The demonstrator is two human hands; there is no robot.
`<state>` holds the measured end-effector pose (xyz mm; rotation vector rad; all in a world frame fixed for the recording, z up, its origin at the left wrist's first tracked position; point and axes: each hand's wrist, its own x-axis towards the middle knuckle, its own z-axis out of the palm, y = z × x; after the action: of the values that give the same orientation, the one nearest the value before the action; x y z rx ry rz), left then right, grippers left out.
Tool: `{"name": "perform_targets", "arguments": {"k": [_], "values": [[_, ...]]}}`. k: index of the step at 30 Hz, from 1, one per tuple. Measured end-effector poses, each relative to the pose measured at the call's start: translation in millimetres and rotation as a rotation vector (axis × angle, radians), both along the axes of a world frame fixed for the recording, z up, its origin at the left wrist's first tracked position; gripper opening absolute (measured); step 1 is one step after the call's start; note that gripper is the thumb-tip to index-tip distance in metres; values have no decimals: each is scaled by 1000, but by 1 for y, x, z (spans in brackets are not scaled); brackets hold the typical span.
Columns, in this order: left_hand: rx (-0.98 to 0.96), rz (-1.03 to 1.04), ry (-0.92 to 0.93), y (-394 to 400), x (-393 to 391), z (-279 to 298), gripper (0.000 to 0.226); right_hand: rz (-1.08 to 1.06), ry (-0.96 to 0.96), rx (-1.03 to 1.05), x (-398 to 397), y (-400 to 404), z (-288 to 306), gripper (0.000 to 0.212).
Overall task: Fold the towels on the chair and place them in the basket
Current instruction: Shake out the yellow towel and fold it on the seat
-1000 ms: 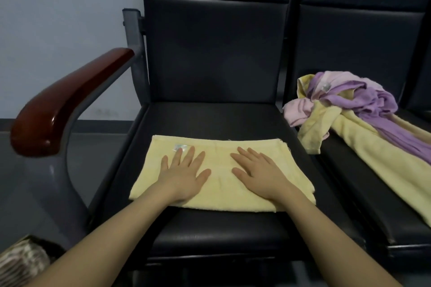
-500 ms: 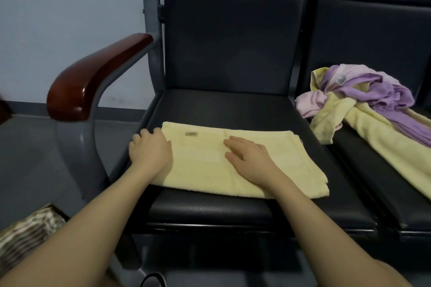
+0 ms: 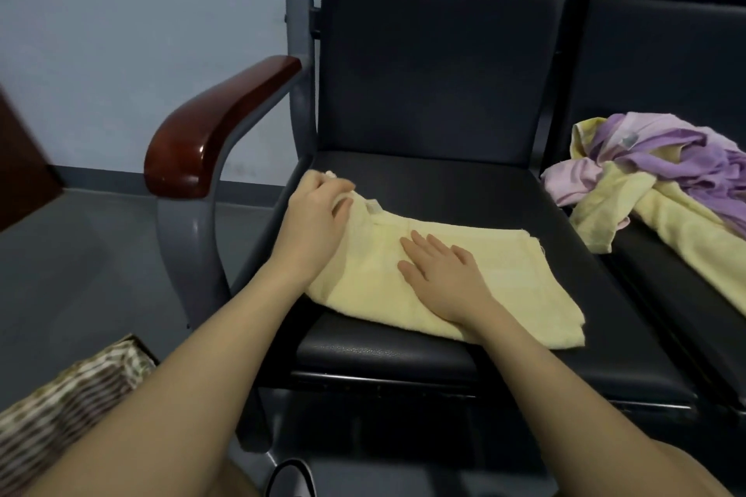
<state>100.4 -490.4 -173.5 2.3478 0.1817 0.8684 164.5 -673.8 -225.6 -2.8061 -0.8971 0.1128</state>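
A folded pale yellow towel [image 3: 520, 278] lies across the black chair seat [image 3: 464, 190]. My left hand [image 3: 317, 214] grips the towel's left end and has it lifted a little off the seat. My right hand [image 3: 448, 274] lies flat on the towel's middle, fingers straight, pressing it down. A heap of unfolded towels [image 3: 662, 182], yellow, purple and pink, rests on the neighbouring seat to the right. The corner of a woven basket [image 3: 68, 403] shows on the floor at the lower left.
A red-brown wooden armrest [image 3: 218, 125] on a grey metal frame stands left of the seat. Behind it are a pale wall and grey floor. A dark wooden edge [image 3: 20, 169] enters at the far left.
My left hand slid from the towel's middle to its left end, closed on it and raised it. My right hand stayed flat on the towel. The view has shifted left.
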Motion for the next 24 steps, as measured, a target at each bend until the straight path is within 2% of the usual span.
{"name": "perform_targets", "arguments": {"k": [3,6,9,12,15,19,24], "values": [[-1,-58,-79,-12,-2,11,23,-27,51,181,-4,15,5,44],[-18,-132,-76,-32,0,16,24,-154,80,405,1,5,15,34],[-27,-212,-67,-55,8,18,24,-299,-31,389,10,-21,19,32],[22,-283,-59,-82,19,20,25,-437,-47,377,16,-56,25,29],[69,-329,-57,-109,32,19,25,-504,-14,371,20,-92,27,28],[6,-343,-28,-147,53,13,23,-481,82,382,19,-119,23,27],[-55,-305,99,-180,72,0,26,-535,111,687,30,-138,15,15]]}}
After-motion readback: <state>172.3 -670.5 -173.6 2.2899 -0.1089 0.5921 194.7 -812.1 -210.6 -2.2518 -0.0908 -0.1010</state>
